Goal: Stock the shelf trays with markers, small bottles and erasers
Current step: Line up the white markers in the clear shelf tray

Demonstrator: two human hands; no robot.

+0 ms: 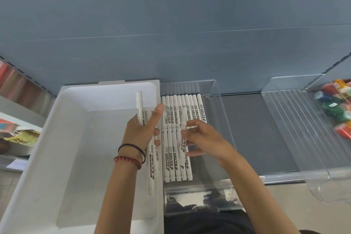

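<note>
A clear shelf tray (218, 104) holds two rows of white markers (182, 108) lying side by side. My right hand (201, 138) rests on the near row, fingers spread and touching the markers, gripping none that I can see. My left hand (144, 129) is over the right side of a white plastic bin (76, 138), closed around a few white markers (139, 100); one sticks up past the fingers. Two more white markers (152, 173) lie in the bin along its right wall.
A second clear tray (284, 119) with ribbed floor stands to the right on the grey shelf (256, 129). Small colourful blocks, perhaps erasers (336, 104), fill the far right tray. Packaged goods (20, 137) sit on shelves at the left.
</note>
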